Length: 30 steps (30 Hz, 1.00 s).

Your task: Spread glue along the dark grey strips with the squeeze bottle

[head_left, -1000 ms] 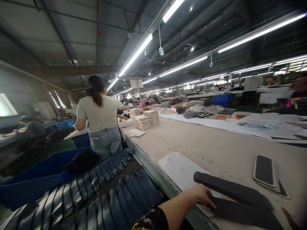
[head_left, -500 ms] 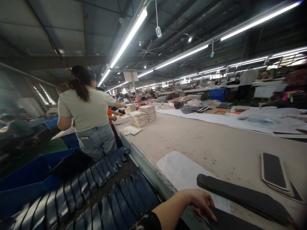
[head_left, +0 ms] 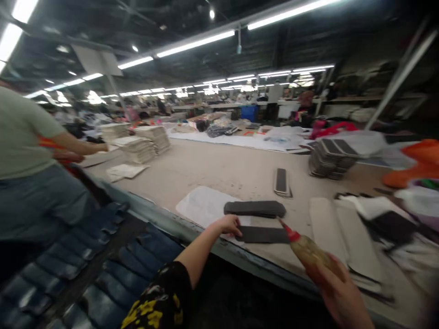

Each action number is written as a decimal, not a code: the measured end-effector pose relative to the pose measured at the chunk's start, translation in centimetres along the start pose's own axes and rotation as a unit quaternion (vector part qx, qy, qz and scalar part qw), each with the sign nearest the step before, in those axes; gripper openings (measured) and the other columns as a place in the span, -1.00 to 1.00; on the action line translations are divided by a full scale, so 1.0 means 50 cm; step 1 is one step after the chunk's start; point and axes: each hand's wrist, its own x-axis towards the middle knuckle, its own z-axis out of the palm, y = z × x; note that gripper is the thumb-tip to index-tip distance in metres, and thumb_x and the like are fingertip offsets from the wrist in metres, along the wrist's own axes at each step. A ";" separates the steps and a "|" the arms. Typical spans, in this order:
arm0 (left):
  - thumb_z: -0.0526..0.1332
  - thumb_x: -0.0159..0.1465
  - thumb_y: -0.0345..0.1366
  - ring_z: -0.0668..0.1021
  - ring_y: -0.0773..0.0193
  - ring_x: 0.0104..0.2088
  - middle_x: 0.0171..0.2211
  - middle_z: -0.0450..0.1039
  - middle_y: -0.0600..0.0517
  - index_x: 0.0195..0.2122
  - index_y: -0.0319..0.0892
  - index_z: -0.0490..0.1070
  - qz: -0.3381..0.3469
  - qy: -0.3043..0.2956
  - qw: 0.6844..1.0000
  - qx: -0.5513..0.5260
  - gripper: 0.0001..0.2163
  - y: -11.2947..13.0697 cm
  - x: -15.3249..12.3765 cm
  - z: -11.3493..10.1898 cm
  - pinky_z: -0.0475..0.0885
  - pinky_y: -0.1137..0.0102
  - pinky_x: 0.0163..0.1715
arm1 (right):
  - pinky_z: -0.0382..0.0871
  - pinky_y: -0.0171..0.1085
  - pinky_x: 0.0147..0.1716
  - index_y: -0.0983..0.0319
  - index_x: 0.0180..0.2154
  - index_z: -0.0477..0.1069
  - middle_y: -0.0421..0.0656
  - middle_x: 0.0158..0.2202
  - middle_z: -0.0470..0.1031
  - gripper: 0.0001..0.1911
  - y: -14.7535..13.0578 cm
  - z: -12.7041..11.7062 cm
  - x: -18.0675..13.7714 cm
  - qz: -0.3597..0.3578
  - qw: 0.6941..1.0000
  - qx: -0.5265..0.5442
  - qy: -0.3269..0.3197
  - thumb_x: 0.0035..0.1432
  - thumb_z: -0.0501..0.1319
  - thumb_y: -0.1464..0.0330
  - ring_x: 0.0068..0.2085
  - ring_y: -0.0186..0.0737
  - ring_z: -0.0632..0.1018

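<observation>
My left hand (head_left: 229, 225) is at the left end of a dark grey strip (head_left: 262, 235) lying near the table's front edge, its bent fingers gripping that end. My right hand (head_left: 343, 288) is wrapped round a squeeze bottle (head_left: 310, 256) of amber liquid with a red cap. The bottle is tilted, and its thin nozzle points up and left, over the right end of the strip. Just behind lies a stack of similar dark strips (head_left: 254, 209), partly on a white sheet (head_left: 199, 205).
A small pile of pale-edged dark pieces (head_left: 281, 181) lies farther back, with taller dark stacks (head_left: 331, 157) to its right. Long pale pieces (head_left: 327, 228) lie at right. Blue pieces (head_left: 113, 269) cover a surface at lower left. A co-worker (head_left: 30, 137) stands at left by cream stacks (head_left: 137, 148).
My view has swung right, bringing my right hand and the bottle into sight. My left hand stays at the end of the front strip. The co-worker now appears farther left.
</observation>
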 end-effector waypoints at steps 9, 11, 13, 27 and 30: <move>0.15 0.26 -0.31 0.48 0.18 -0.17 -0.19 0.43 -0.08 -0.17 -0.15 0.49 0.345 0.235 0.902 0.109 -0.83 -0.115 -0.035 0.091 0.42 0.29 -0.13 | 0.42 -0.12 -0.14 0.19 -0.05 0.25 -0.08 -0.11 0.42 -0.45 -0.020 -0.022 -0.051 -0.104 0.971 -0.216 -0.013 -0.03 0.35 0.14 -0.15 -0.08 0.49; 0.13 0.28 -0.31 0.48 0.20 -0.20 -0.22 0.45 -0.08 -0.18 -0.15 0.51 0.368 0.260 0.884 0.121 -0.82 -0.131 -0.036 0.107 0.44 0.31 -0.18 | 0.42 -0.10 -0.13 0.18 -0.05 0.25 -0.08 -0.10 0.40 -0.51 -0.019 -0.013 -0.057 -0.151 0.954 -0.259 -0.028 0.02 0.32 0.16 -0.14 -0.08 0.48; 0.12 0.30 -0.31 0.48 0.22 -0.23 -0.25 0.46 -0.07 -0.22 -0.15 0.53 0.383 0.277 0.873 0.121 -0.82 -0.137 -0.030 0.116 0.45 0.33 -0.21 | 0.39 -0.08 -0.10 0.17 -0.06 0.27 -0.09 -0.11 0.38 -0.57 -0.016 0.001 -0.062 -0.213 0.923 -0.317 -0.042 0.06 0.31 0.20 -0.11 -0.07 0.46; 0.14 0.29 -0.39 0.51 0.26 -0.18 -0.18 0.50 -0.06 -0.18 -0.16 0.49 0.407 0.292 0.861 0.087 -0.84 -0.138 -0.022 0.133 0.48 0.33 -0.14 | 0.38 0.00 -0.06 0.20 0.00 0.25 -0.01 -0.09 0.31 -0.64 -0.014 0.103 -0.037 -0.365 0.828 -0.399 -0.150 0.15 0.21 0.41 -0.06 -0.02 0.39; 0.13 0.29 -0.40 0.50 0.27 -0.19 -0.20 0.50 -0.04 -0.18 -0.16 0.49 0.408 0.279 0.865 0.090 -0.84 -0.133 -0.023 0.129 0.47 0.33 -0.13 | 0.38 -0.01 -0.09 0.21 0.01 0.26 -0.01 -0.10 0.31 -0.62 -0.007 0.106 -0.037 -0.369 0.819 -0.408 -0.164 0.13 0.21 0.47 -0.09 -0.03 0.38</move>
